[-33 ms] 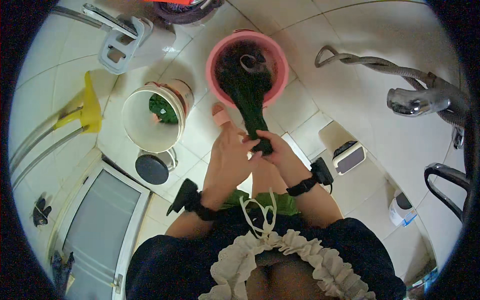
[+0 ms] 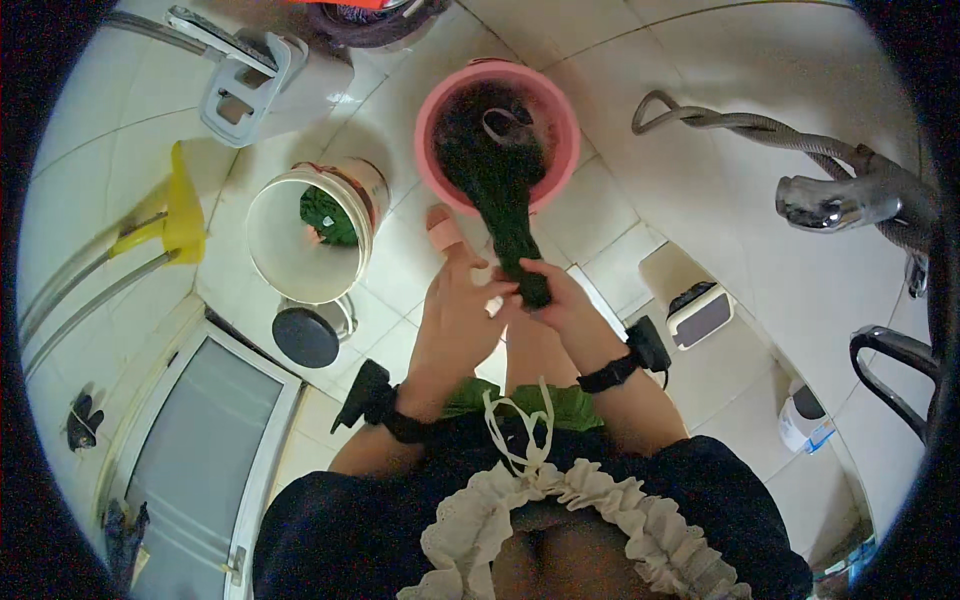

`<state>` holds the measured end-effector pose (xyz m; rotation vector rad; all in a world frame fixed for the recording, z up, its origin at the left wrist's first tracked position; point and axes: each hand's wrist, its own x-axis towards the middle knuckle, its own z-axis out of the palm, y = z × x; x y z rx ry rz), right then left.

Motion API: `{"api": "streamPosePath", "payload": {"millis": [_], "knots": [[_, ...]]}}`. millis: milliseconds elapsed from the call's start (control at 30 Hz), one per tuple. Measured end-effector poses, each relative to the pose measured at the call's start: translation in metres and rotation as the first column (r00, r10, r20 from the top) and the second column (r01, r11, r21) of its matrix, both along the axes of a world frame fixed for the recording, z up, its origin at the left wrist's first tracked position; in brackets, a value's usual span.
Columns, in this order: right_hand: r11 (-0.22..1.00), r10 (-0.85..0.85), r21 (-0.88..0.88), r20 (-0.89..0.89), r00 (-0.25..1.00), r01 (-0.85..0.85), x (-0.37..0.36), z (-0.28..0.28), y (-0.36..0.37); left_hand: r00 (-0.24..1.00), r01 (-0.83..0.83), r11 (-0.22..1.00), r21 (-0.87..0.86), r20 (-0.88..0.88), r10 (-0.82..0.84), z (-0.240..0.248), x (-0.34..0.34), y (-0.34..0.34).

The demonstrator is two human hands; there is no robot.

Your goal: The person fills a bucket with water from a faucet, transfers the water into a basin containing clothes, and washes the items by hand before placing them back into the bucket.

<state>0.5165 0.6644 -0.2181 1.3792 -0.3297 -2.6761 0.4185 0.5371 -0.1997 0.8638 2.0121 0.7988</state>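
Observation:
A dark green, wet-looking cloth garment (image 2: 510, 215) stretches from a pink basin (image 2: 427, 170) toward me. Its far part lies bunched in the basin, where a pale loop-shaped patch (image 2: 508, 128) shows on it. My right hand (image 2: 560, 295) grips the narrow near end, thumb and fingers wrapped about it. Just left of that end is my left hand (image 2: 450, 315), its fingers bent and spread apart, the tips close to the cloth. A small pale spot shows between those fingers; I cannot make out what it is. Both wrists wear black straps with dark devices.
A white bucket (image 2: 262, 275) with green cloth inside stands left of the basin, a round dark-topped object (image 2: 305, 336) near it. Further left are a yellow plastic piece (image 2: 185, 210) and a glazed door (image 2: 190, 470). A chrome shower head (image 2: 830, 205) and hose are at right.
My left fingers have drawn slightly leftward, off the near end of the garment. My right hand keeps its grip and has shifted a little right. The view has moved slightly.

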Motion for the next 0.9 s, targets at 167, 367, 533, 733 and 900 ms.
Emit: {"api": "streamPosePath", "payload": {"millis": [167, 367, 533, 733, 900], "knots": [[0.966, -0.229, -0.088, 0.155, 0.961, 0.245, -0.03, 0.064, 0.025, -0.305, -0.65, 0.638, -0.414, 0.91, 0.28, -0.041, 0.002, -0.001], [0.999, 0.009, 0.044, -0.019, 1.0, -0.008, -0.025, 0.138, 0.025, -0.355, -0.812, 0.535, -0.231, 0.924, -0.14, -0.03, -0.004, 0.09], [0.949, 0.209, 0.232, 0.046, 0.977, -0.214, 0.012, 0.169, 0.039, -0.302, -0.907, 0.272, -0.322, 0.946, 0.115, -0.057, -0.035, 0.1], [0.961, 0.045, 0.268, 0.113, 0.993, -0.074, 0.053, 0.136, 0.083, -0.551, -0.717, 0.394, -0.575, 0.814, 0.186, -0.043, -0.055, 0.099], [0.806, -0.569, 0.31, 0.168, 0.805, 0.505, 0.016, 0.073, 0.093, -0.582, -0.706, 0.386, -0.594, 0.797, 0.162, -0.026, -0.046, 0.106]]}}
